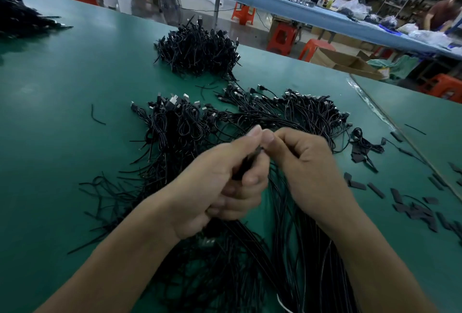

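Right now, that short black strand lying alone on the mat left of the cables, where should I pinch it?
Probably at its middle, from straight above with the left hand, once it frees its cable. The short black strand lies flat and curved on the green mat, apart from the cable pile, so bare mat either side leaves room to pinch.

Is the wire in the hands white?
No, the wire that the left hand grips and the right hand pinches is black.
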`<act>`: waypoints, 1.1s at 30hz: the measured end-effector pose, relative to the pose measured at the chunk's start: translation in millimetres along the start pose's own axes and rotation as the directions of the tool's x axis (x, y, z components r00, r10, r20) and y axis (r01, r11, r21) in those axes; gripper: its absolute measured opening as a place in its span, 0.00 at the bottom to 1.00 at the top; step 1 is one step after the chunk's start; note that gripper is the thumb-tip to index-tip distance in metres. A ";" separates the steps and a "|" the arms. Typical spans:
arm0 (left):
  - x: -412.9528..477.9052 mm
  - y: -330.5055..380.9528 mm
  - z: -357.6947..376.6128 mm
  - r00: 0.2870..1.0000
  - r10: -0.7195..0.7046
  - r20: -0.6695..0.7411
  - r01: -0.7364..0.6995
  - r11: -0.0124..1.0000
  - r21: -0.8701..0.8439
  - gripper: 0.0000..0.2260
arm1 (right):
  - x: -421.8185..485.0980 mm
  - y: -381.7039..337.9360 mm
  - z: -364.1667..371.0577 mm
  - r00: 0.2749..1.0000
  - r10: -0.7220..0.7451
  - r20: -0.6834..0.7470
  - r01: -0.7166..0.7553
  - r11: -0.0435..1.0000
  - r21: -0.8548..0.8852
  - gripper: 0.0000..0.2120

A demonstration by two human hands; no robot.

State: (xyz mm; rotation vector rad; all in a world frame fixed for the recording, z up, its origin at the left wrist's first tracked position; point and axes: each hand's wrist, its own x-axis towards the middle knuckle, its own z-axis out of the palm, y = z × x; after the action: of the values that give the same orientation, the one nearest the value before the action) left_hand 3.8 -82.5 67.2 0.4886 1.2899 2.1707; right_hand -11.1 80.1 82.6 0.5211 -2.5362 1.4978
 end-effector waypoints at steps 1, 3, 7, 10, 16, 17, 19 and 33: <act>0.3 1.6 -0.2 0.999 0.043 -0.005 -0.043 0.997 -0.058 0.23 | -0.9 0.5 1.9 0.999 0.016 0.048 -0.015 1.000 -0.023 0.19; 2.0 3.7 -2.4 0.987 0.152 -0.044 -0.158 0.967 -0.199 0.21 | -4.1 -0.3 5.5 0.988 0.065 0.141 -0.054 0.995 -0.084 0.18; 7.9 0.2 -8.3 0.923 0.335 -0.189 -0.383 0.853 -0.354 0.21 | -12.8 -7.5 8.6 0.928 0.126 0.352 -0.065 0.981 -0.181 0.17; 14.2 -7.4 -16.9 0.818 0.456 -0.351 -0.512 0.855 -0.083 0.21 | -16.9 -12.2 4.3 0.909 0.086 0.408 0.015 0.971 -0.238 0.18; 14.4 -19.8 -14.8 0.834 0.480 -0.272 -0.155 0.678 0.719 0.21 | -14.4 -11.4 -1.9 0.971 -0.026 0.238 0.073 0.980 -0.187 0.11; 14.1 -19.8 -13.0 0.865 0.419 -0.276 -0.111 0.696 0.709 0.22 | -14.4 -10.5 -2.2 0.972 -0.035 0.232 0.074 0.984 -0.164 0.11; 12.2 -16.5 -9.8 0.927 0.252 -0.279 -0.046 0.812 0.581 0.26 | -15.9 -9.0 -3.5 0.968 -0.058 0.243 0.076 0.995 -0.069 0.10; -6.9 6.0 -13.6 0.959 0.180 0.218 -0.128 0.964 -0.235 0.23 | -2.6 -4.0 -5.6 0.999 0.001 0.052 -0.004 0.998 0.063 0.20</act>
State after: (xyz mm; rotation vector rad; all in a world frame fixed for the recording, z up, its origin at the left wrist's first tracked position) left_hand -0.3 -98.3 65.9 0.7549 0.8972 2.2665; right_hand -7.4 83.8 87.9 0.5736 -2.5357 1.5906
